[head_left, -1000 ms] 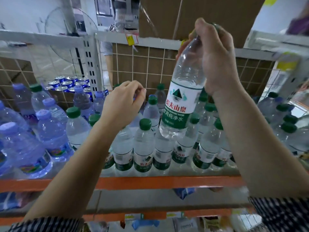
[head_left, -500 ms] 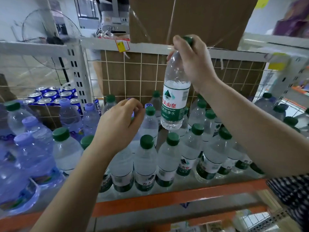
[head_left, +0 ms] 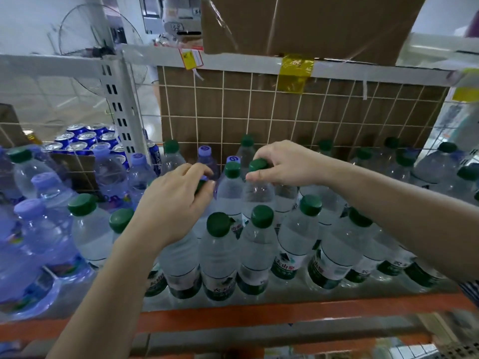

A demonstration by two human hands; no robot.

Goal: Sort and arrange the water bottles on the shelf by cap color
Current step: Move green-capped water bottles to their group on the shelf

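Note:
Several clear water bottles with green caps stand packed on the shelf (head_left: 285, 312), such as one at the front (head_left: 217, 257). My right hand (head_left: 282, 164) grips the neck of a green-capped bottle (head_left: 256, 195) that stands upright among them in the middle rows. My left hand (head_left: 173, 203) is closed over the top of another green-capped bottle (head_left: 201, 185), whose cap just shows under my fingers. Bluish bottles with purple caps (head_left: 46, 229) stand at the left, and two more purple caps (head_left: 204, 151) show at the back.
A wire grid with a brown panel (head_left: 259, 112) backs the shelf. Blue cans (head_left: 83, 141) sit behind the grid at the left. A cardboard box (head_left: 311, 24) rests on the upper shelf rail. More green-capped bottles (head_left: 445, 161) fill the neighbouring bay at the right.
My right hand has lowered the green-capped bottle from high in the air down into the rows. My left hand has stayed on its bottle top.

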